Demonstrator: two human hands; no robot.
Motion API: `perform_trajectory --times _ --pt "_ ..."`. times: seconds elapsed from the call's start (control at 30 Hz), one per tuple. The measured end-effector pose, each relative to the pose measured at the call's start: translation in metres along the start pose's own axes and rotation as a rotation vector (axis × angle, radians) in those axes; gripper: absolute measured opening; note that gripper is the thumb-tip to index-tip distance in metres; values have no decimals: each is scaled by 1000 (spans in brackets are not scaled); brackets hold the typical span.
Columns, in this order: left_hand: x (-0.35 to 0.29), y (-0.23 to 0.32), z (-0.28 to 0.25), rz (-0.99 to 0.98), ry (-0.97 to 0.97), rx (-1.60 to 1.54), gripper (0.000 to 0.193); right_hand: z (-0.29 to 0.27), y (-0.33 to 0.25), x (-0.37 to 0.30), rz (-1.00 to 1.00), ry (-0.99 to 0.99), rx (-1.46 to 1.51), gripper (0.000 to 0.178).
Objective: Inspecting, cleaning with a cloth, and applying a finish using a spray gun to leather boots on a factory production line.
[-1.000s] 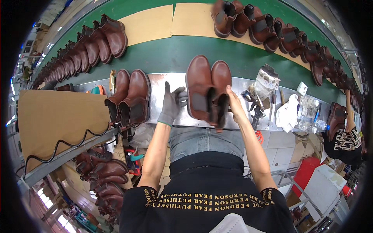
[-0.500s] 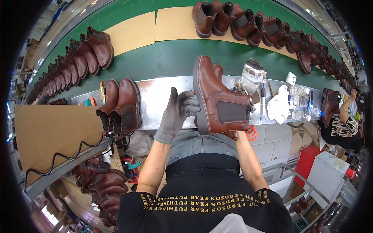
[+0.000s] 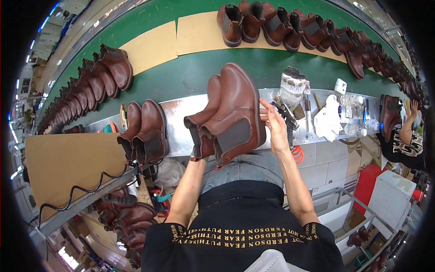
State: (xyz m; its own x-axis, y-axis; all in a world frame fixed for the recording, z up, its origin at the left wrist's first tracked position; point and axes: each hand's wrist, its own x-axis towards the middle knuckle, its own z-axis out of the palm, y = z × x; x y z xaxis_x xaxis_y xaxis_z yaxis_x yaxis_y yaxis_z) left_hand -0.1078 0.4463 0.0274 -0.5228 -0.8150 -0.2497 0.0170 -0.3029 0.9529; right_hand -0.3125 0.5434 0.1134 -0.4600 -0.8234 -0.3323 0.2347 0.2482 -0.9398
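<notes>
A pair of brown leather ankle boots with dark elastic side panels is held up in front of me, toes pointing away. The nearer boot (image 3: 235,99) overlaps the other boot (image 3: 209,102). My left hand (image 3: 205,159) reaches behind their openings and supports them; its gloved fingers are hidden, with only a bit of the cuff showing. Beside the sole of the nearer boot is my right hand (image 3: 275,129), bare, its fingers spread and the fingertips close to the sole edge. Whether they touch it I cannot tell.
Another boot pair (image 3: 147,129) stands left on the metal ledge (image 3: 179,113). Rows of boots line the green bench (image 3: 190,68). Right are a white cloth (image 3: 327,120), clear bottles (image 3: 352,109) and a black spray gun (image 3: 290,119). A co-worker's arm (image 3: 408,124) shows far right.
The boots have turned around and shifted left, passing from my right hand to my left. My gloved left hand has gone behind them; my right hand has come out with fingers spread.
</notes>
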Motion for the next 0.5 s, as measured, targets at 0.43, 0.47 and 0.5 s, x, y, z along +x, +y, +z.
perform_trajectory --times 0.43,0.47,0.5 --pt "-15 -125 -30 -243 107 -566 56 12 19 11 -186 -13 -135 52" --pt "-18 -133 -33 -270 96 -608 56 10 39 13 -273 24 -281 53" --pt "-8 -134 -54 -286 115 -644 55 15 36 6 -182 -66 -350 49"
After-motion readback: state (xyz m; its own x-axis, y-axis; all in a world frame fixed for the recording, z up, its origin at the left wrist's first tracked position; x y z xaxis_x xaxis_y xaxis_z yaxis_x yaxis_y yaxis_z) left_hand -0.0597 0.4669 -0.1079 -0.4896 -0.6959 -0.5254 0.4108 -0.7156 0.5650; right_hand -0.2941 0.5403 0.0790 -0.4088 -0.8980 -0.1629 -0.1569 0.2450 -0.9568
